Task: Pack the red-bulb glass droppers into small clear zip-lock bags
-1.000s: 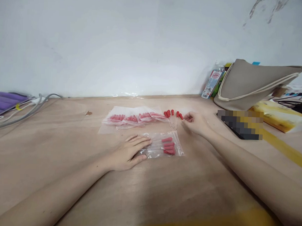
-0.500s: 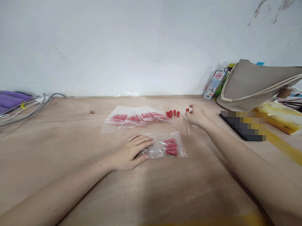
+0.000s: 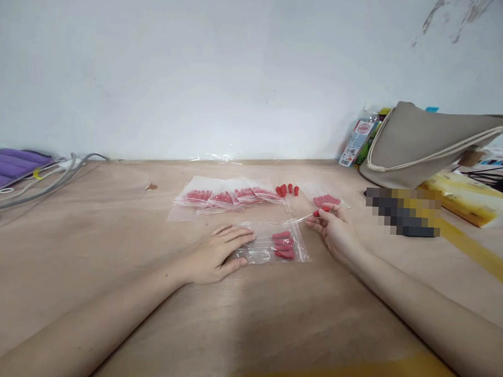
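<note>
Your right hand (image 3: 336, 230) pinches one red-topped dropper (image 3: 318, 212) by its red end. Its thin, clear stem points at the zip end of the clear bag (image 3: 302, 249), but I can't tell if they touch. Your left hand (image 3: 220, 254) lies flat, with its fingers a little spread, on the other end of that bag. The bag is on the counter (image 3: 179, 324), with red-topped droppers in it. Four loose droppers (image 3: 290, 189) lie just behind it.

The dropper looks very light. The red end looks soft and squishy, so it should be a good spot to grip. The stem looks skinny and may snap or bend, so don't squeeze there. The bag looks floppy and slippery, so press it near its edge.
</note>
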Available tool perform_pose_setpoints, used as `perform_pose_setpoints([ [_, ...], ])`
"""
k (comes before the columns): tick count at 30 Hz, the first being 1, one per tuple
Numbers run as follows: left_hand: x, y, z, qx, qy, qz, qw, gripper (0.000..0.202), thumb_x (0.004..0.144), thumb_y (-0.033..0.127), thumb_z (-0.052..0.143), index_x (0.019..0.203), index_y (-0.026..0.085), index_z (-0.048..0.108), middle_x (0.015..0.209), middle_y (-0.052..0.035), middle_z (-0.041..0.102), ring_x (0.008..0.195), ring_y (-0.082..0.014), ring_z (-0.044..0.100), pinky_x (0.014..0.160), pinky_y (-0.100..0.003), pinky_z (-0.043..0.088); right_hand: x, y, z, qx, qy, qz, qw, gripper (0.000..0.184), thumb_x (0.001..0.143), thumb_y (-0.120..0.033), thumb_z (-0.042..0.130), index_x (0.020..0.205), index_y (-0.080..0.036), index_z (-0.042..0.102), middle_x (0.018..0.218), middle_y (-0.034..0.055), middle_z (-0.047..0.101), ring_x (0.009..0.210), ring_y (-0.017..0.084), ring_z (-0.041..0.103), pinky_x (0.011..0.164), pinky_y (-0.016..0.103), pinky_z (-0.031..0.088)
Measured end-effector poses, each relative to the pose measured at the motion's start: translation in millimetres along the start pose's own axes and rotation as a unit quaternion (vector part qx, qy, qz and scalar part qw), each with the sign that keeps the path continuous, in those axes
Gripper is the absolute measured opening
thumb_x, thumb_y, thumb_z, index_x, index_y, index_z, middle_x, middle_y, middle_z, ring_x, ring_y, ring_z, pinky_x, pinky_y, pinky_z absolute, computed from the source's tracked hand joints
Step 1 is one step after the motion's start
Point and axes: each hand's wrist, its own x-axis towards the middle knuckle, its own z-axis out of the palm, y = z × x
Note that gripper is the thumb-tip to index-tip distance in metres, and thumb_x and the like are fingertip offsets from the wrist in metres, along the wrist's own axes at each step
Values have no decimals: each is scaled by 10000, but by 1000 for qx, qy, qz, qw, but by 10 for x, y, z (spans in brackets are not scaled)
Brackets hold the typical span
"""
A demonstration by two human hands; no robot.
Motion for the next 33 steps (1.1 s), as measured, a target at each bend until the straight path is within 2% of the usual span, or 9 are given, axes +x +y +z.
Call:
perform_pose_setpoints([
  [7, -12, -13, 9, -2, 1, 5, 1000, 478, 937, 382, 415, 1387, 244, 335, 1422, -63, 397, 1315, -225, 346, 1103, -457, 260, -117, 43, -13, -28, -37, 7, 999, 293, 673, -222, 641, 850, -241, 409, 681, -64, 519, 555, 73, 573, 562, 212, 540],
  [11, -10, -6, 7, 0, -2, 0, 1000, 485, 935, 392, 416, 1387, 236, 334, 1423, -64, 396, 1317, -224, 344, 1104, -456, 260, -147, 58, -26, -11, -30, 7, 999, 322, 646, -232, 692, 824, -235, 424, 692, -59, 552, 610, 81, 604, 642, 229, 555],
  [15, -10, -6, 10, 2, -2, -2, 1000, 506, 936, 389, 413, 1407, 248, 296, 1429, -65, 386, 1322, -229, 336, 1097, -461, 272, -162, 52, -23, -55, -94, 21, 994, 362, 569, -285, 772, 758, -213, 472, 702, -26, 606, 666, 109, 626, 705, 263, 548],
  [18, -13, -14, 20, 12, -2, 0, 1000, 515, 938, 385, 408, 1419, 261, 271, 1458, -65, 339, 1340, -238, 306, 1097, -469, 267, -155, 33, -17, -129, -155, 29, 979, 407, 495, -346, 811, 717, -194, 505, 689, -10, 631, 608, 109, 606, 611, 254, 527],
  [21, -14, -20, 25, 24, -10, 0, 1000, 514, 942, 385, 397, 1423, 261, 263, 1475, -67, 304, 1354, -237, 282, 1106, -470, 248, -147, 31, 4, -192, -187, 41, 963, 431, 468, -384, 817, 698, -189, 508, 576, -34, 609, 482, 85, 536, 458, 213, 446],
  [24, -11, -21, 21, 31, -19, -2, 999, 511, 946, 389, 387, 1423, 253, 265, 1476, -71, 304, 1356, -233, 279, 1113, -469, 233, -143, 71, 42, -226, -199, 18, 953, 389, 495, -400, 803, 702, -191, 549, 534, -38, 602, 444, 90, 517, 411, 209, 406],
  [27, -9, -15, 13, 33, -20, -2, 999, 512, 948, 387, 385, 1427, 264, 255, 1478, -67, 300, 1356, -235, 278, 1111, -477, 232, -123, 140, 60, -218, -219, -31, 950, 292, 590, -437, 743, 705, -198, 622, 669, 9, 677, 601, 151, 627, 556, 273, 515],
  [30, -7, -5, 4, 31, -18, -6, 999, 504, 943, 386, 396, 1419, 271, 277, 1469, -65, 318, 1345, -243, 298, 1100, -478, 254, -75, 198, 38, -221, -236, -43, 945, 247, 673, -450, 678, 727, -208, 669, 743, 26, 707, 713, 189, 665, 685, 319, 546],
  [33, -3, 2, 1, 28, -9, -3, 1000, 498, 942, 373, 401, 1415, 269, 286, 1459, -65, 338, 1335, -237, 317, 1096, -479, 263, -30, 213, 13, -275, -191, -49, 941, 244, 664, -430, 687, 731, -196, 682, 733, 41, 711, 663, 198, 657, 612, 320, 541],
])
